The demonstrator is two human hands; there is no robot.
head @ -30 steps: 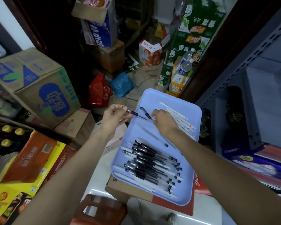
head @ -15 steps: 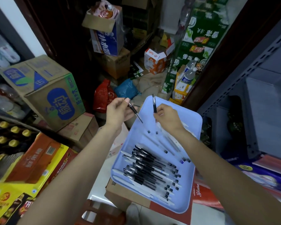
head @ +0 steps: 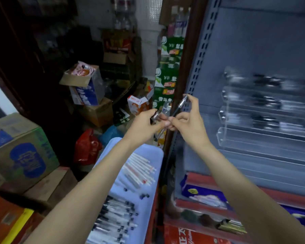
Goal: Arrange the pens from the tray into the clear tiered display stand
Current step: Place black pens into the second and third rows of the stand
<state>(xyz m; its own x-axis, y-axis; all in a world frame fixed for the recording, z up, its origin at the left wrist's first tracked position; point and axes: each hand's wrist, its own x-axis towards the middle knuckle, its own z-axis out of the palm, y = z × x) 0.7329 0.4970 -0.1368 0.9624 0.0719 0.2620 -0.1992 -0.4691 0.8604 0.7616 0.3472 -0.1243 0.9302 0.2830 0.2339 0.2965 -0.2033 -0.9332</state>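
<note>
My left hand (head: 144, 124) and my right hand (head: 188, 120) meet at chest height above the pale blue tray (head: 153, 152). My right hand pinches a black pen (head: 179, 106), tip end slanting up to the right. My left hand grips another pen (head: 156, 117), mostly hidden in the fingers. The tray holds white pens (head: 139, 171) at its far end and several black-capped pens (head: 113, 219) nearer me. The clear tiered display stand (head: 264, 120) sits on the grey shelf to the right, blurred, with dark pens in its upper tiers.
Grey metal shelving (head: 253, 41) fills the right side, with blue and red packets (head: 201, 196) on the shelf below the stand. Cardboard boxes (head: 21, 152) and a red bag (head: 86, 147) crowd the floor at left. Green cartons (head: 167, 73) stack behind my hands.
The view swung up and to the right toward the shelf. Both hands rose from the tray with their pens and came together, fingertips touching.
</note>
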